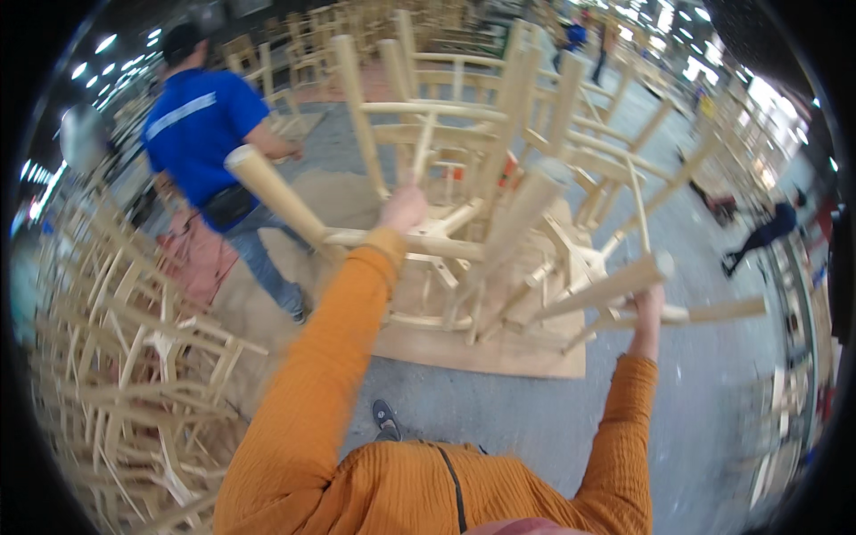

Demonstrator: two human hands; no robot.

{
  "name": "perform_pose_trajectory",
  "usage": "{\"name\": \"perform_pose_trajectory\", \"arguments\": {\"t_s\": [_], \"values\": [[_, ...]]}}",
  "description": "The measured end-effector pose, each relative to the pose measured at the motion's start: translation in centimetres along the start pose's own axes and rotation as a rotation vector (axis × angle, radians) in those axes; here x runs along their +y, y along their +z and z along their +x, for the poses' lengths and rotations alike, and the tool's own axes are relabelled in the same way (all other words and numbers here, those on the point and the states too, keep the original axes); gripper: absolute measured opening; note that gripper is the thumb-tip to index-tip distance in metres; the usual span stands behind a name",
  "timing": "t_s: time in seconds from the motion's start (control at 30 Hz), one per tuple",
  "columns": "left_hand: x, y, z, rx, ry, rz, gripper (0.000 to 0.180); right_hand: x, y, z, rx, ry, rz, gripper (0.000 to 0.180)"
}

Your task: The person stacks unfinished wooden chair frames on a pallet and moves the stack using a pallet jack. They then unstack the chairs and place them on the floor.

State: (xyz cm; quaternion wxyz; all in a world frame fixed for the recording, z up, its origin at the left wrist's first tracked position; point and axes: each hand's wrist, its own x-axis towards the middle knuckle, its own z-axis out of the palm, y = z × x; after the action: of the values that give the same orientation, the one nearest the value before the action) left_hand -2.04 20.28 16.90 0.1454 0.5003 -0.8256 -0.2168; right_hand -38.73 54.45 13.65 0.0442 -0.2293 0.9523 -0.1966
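Note:
Pale unfinished wooden chair frames stand close together in front of me, legs pointing up. My left hand (pixel 404 210) is closed around a rung of the left chair frame (pixel 437 246), where its stretchers meet. To the right, my right hand (pixel 650 306) is closed on a rung between the legs of the right chair frame (pixel 606 283). Both forearms, in orange sleeves, reach forward and apart. The fingers are partly hidden by the wood, and some of the nearer legs are blurred.
A cardboard sheet (pixel 526 358) lies under the frames on the grey floor (pixel 499 415). Tangled chair frames (pixel 134 357) pile up at left. A person in a blue shirt (pixel 201 116) stands close at front left. More chair frames (pixel 303 49) fill the back; another person (pixel 767 230) is far right.

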Motion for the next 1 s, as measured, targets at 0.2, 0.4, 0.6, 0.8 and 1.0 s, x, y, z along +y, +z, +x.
{"name": "perform_pose_trajectory", "arguments": {"t_s": [0.2, 0.4, 0.6, 0.8, 1.0], "values": [[2.3, 0.2, -1.0, -0.014, 0.050, -0.289, 0.055, 7.1, -2.8, 4.7, 0.474, -0.611, -0.098, 0.046], [1.8, -1.6, -3.2, 0.073, -0.022, -0.180, 0.057, 0.5, -2.0, 4.0, 0.064, -0.381, 0.304, 0.045], [2.9, -1.1, -3.0, 0.071, 0.054, -0.228, 0.061, 1.5, -6.8, 7.6, 0.232, -0.214, -0.097, 0.043], [2.0, -0.3, -2.0, 0.039, 0.056, -0.156, 0.064, 0.6, -2.9, 6.6, 0.177, -0.376, -0.016, 0.047], [1.5, 0.7, 0.4, 0.176, 0.178, -0.099, 0.054, 3.5, -1.5, 4.3, 0.448, -0.752, -0.057, 0.050]]}}
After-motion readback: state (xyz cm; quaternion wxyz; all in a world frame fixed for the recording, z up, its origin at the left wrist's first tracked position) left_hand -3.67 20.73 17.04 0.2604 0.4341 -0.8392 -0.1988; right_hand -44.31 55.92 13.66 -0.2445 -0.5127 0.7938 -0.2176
